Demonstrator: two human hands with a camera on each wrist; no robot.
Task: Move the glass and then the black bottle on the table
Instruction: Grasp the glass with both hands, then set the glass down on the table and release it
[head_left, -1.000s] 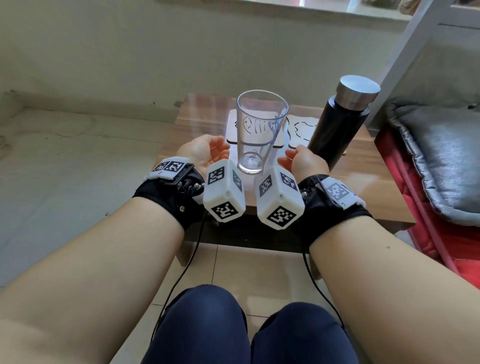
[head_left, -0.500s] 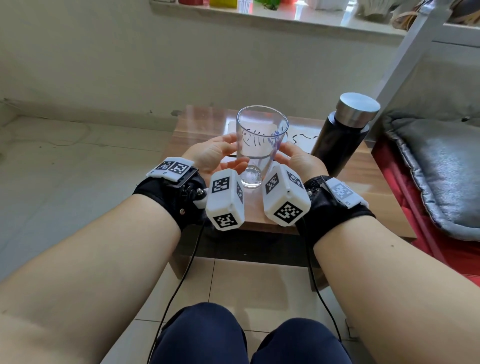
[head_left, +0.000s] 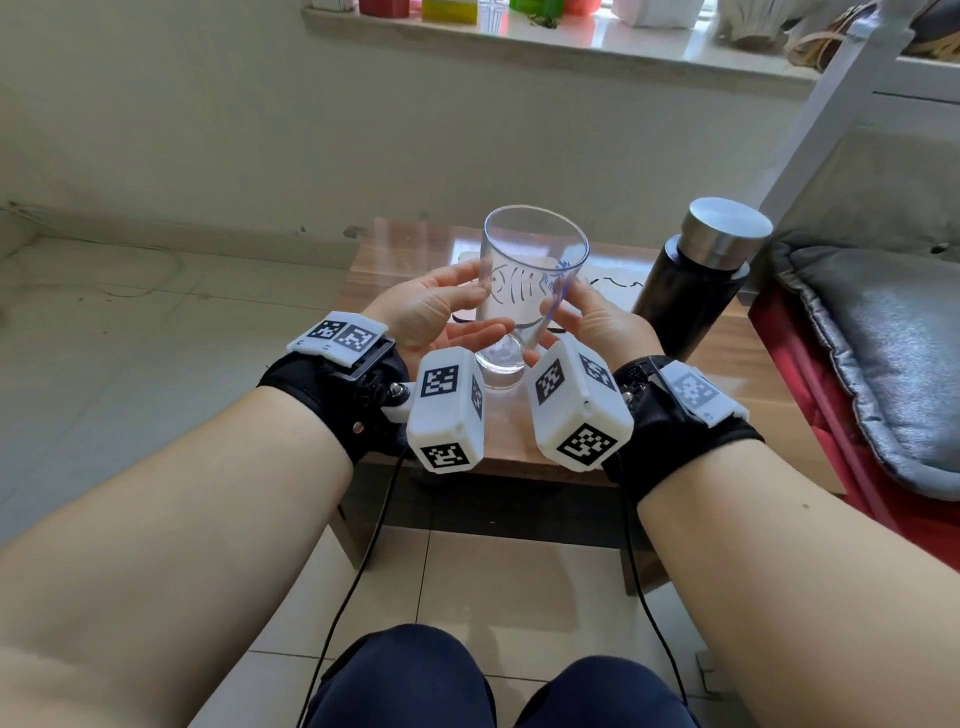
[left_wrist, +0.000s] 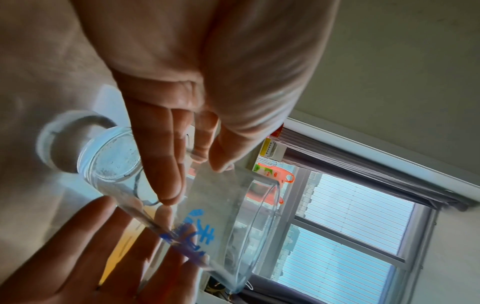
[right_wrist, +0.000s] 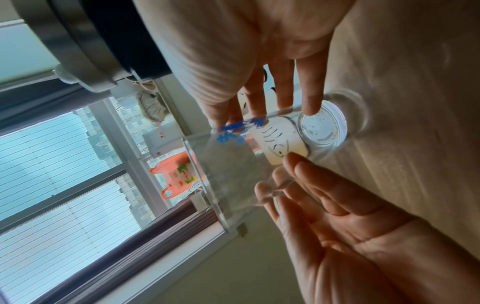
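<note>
A clear glass (head_left: 535, 270) with a fish drawing and blue lettering stands near the front of the small wooden table (head_left: 727, 395), its base right above its own reflection. My left hand (head_left: 467, 306) and right hand (head_left: 576, 322) flank it, straight fingers and thumbs touching its sides. In the left wrist view the left hand's fingers (left_wrist: 166, 164) lie along the glass (left_wrist: 221, 216); in the right wrist view the right hand's fingers (right_wrist: 309, 92) reach its lower part (right_wrist: 233, 168). The black bottle (head_left: 685, 296) with a steel cap stands upright just to the right, untouched.
White coasters with line drawings (head_left: 618, 286) lie behind the glass. A grey cushion (head_left: 883, 353) on red bedding sits close to the table's right edge, beside a white post (head_left: 831, 104). Tiled floor lies to the left. My knees are below the table's front edge.
Both hands have moved in from beside the base of the glass and now touch its sides. My head has tilted up, showing the windowsill. The bottle has not moved.
</note>
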